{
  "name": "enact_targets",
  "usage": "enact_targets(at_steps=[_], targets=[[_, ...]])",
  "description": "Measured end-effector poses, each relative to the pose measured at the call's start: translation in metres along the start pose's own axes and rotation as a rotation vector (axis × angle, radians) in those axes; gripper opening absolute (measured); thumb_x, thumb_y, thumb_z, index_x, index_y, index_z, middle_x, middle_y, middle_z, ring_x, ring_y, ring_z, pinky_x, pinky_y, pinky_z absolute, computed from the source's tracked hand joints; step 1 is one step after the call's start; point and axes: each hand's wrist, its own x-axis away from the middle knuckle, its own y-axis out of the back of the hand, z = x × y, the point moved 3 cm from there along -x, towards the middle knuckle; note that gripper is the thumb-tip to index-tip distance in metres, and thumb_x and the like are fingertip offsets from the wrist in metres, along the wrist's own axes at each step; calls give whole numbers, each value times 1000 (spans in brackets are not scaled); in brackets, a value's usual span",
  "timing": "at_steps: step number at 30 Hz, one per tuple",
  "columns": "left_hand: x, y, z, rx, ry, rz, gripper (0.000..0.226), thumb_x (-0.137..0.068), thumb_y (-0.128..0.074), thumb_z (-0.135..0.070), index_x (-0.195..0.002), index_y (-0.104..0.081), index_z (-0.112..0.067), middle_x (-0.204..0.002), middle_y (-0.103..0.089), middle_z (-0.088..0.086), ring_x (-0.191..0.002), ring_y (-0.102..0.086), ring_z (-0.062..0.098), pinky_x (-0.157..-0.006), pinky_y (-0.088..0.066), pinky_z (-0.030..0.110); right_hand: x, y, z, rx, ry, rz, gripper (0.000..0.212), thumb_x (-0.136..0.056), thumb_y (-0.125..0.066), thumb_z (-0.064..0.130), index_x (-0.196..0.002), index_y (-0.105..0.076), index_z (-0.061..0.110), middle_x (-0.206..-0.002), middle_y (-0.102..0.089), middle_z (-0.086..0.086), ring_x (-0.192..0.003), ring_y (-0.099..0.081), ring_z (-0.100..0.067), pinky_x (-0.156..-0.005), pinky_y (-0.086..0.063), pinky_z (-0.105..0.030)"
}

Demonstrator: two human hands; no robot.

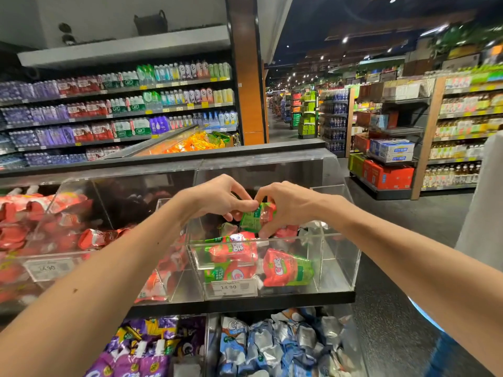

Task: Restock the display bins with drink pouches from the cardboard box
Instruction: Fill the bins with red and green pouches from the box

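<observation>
Both my hands reach over a clear acrylic display bin [340, 257] on the upper tier. My left hand [220, 198] and my right hand [285, 205] together pinch a green and red drink pouch [255, 217] above the bin's back part. Several more green and red pouches [287, 268] lie at the bin's front, behind a price tag [230, 287] reading 14.90. The cardboard box is not in view.
A neighbouring bin [54, 221] to the left holds red pouches. Below, lower bins hold purple pouches [144, 349] and blue-silver pouches [272, 346]. Drink shelves [117, 110] stand behind. An aisle [394, 221] opens to the right, with a person's pale sleeve [484, 202] at the edge.
</observation>
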Motion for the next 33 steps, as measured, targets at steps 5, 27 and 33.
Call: enact_targets(at_steps=[5,27,33], targets=[[-19,-29,8,-186,56,88,20,-90,-72,-31,-91,-76,-12,-78,-71,-1,-61,-66,7,-57,-50,19,-3,-9,-1,116,-40,198,69,-70,-87,45,-124,-52,18,-104,-59,1,-86,-58,-18,-67,-47,-28],[13,-38,0,-196,131,-319,11,-87,-73,-39,-83,-74,-30,-80,-72,-8,-77,-67,7,-63,-50,23,8,-7,0,9,19,-119,21,-91,-64,35,-100,-74,19,-90,-70,-5,-85,-66,-29,-70,-51,-32],[90,-53,-36,-128,-139,-699,27,-86,-76,-31,-112,-70,-29,-101,-68,-10,-91,-64,4,-84,-51,23,123,0,-6,-267,134,-491,27,-88,-69,33,-113,-68,23,-92,-69,9,-80,-63,-13,-75,-52,-32]])
